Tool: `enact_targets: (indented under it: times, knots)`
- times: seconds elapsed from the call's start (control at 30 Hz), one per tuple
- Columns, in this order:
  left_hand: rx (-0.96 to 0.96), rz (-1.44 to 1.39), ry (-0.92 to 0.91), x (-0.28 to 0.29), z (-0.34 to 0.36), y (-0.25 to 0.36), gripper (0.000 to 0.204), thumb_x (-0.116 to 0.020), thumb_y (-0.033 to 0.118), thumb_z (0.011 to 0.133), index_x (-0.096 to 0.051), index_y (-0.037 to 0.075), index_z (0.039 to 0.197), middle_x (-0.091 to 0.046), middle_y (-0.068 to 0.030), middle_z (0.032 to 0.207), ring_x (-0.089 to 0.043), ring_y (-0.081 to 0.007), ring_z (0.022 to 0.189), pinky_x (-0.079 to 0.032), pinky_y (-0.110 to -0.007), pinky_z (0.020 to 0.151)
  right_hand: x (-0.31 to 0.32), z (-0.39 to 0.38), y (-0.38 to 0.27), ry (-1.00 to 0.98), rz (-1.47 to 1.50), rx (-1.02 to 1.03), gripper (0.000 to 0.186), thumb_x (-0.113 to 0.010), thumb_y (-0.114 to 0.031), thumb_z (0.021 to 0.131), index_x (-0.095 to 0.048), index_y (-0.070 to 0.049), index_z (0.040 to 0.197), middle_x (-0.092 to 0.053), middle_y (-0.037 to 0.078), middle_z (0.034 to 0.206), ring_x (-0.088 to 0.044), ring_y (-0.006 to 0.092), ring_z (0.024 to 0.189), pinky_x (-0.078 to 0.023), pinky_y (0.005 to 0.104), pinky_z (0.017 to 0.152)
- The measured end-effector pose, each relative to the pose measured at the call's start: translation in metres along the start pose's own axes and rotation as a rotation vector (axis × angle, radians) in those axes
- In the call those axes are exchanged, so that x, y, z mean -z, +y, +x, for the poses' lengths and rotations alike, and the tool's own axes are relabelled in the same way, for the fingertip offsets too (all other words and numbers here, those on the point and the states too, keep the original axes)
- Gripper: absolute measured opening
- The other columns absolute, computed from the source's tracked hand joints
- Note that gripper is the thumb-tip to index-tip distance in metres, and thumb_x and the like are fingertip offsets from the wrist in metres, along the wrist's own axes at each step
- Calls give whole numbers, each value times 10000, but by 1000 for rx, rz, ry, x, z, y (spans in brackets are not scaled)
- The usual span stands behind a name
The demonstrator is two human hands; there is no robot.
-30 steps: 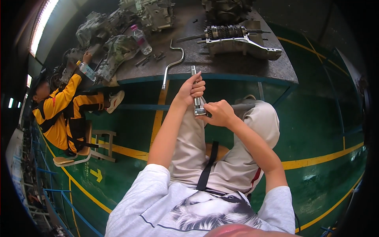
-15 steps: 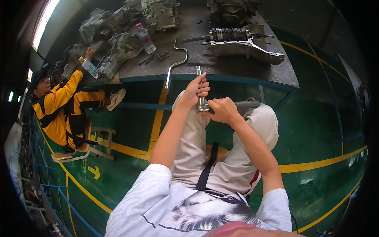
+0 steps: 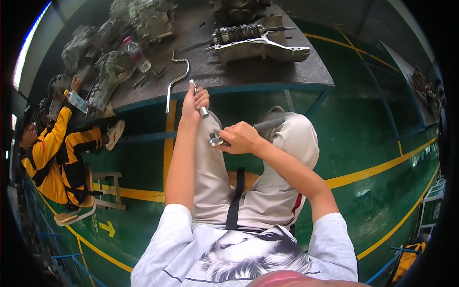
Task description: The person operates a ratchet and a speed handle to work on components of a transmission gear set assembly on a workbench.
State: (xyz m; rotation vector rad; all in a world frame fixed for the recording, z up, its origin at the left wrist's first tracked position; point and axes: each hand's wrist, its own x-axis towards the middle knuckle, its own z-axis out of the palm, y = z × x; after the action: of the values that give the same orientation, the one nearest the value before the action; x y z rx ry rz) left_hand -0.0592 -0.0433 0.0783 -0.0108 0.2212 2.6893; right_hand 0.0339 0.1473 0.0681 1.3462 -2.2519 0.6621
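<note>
My left hand (image 3: pixel 196 104) is closed around a short silver extension bar (image 3: pixel 204 113), whose ends show above and below the fist, just in front of the table edge. Lower and to the right, my right hand (image 3: pixel 243 137) grips a ratchet wrench (image 3: pixel 216 140) close to its chromed head. The dark handle seems to run back over my right knee. A gap separates the bar from the ratchet head. Beyond my left hand, a bent chrome speed brace (image 3: pixel 180 76) lies on the table, its near end overhanging the edge.
On the metal table (image 3: pixel 201 71) sit an opened gearbox housing with a gear shaft (image 3: pixel 260 48), castings (image 3: pixel 112 71), a pink-capped bottle (image 3: pixel 137 55) and small bolts (image 3: pixel 142 80). At left, a person in yellow and black (image 3: pixel 57 153) sits on a stool, one arm reaching toward the castings.
The extension bar has come away from the ratchet head and tilted. My hands have moved apart, the right one lower. The whole view has shifted, so the table appears further left.
</note>
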Motion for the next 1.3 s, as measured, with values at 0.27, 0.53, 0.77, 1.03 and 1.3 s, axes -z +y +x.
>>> enact_targets:
  times: [0.27,0.53,0.77,1.03,1.3]
  knots:
    - [33,391,55,-17,-13,-33,370,-388,401,945,-381,86,752,-251,46,538,-197,-40,388,-186,-173,327,4,9,8,45,47,-121,401,-669,-409,719,-509,-66,588,-542,73,518,-550,250,447,-434,328,426]
    - [28,438,153,-23,-14,-36,369,-392,412,939,-386,93,753,-255,49,538,-203,-35,395,-190,-163,332,1,9,11,39,27,-128,429,-667,-430,720,-503,-62,574,-551,67,523,-552,243,450,-429,318,430]
    - [-89,164,-14,-8,-16,-30,378,-396,422,934,-397,88,756,-263,41,539,-223,-40,395,-204,-167,327,5,12,4,63,97,-187,430,-672,-429,722,-500,-59,587,-548,65,525,-552,244,454,-423,322,431]
    - [11,277,-5,-18,-16,-28,388,-396,449,925,-395,106,744,-248,46,528,-212,-35,392,-195,-160,329,-1,14,14,73,5,-83,397,-666,-392,729,-490,-65,591,-545,72,526,-544,248,450,-420,328,420]
    - [-711,1344,190,-63,-41,6,389,-589,266,869,-370,105,590,-327,43,507,-308,-26,436,-212,-201,394,48,30,-2,287,388,-241,370,-705,-333,728,-511,-40,613,-502,58,509,-497,167,423,-380,292,421]
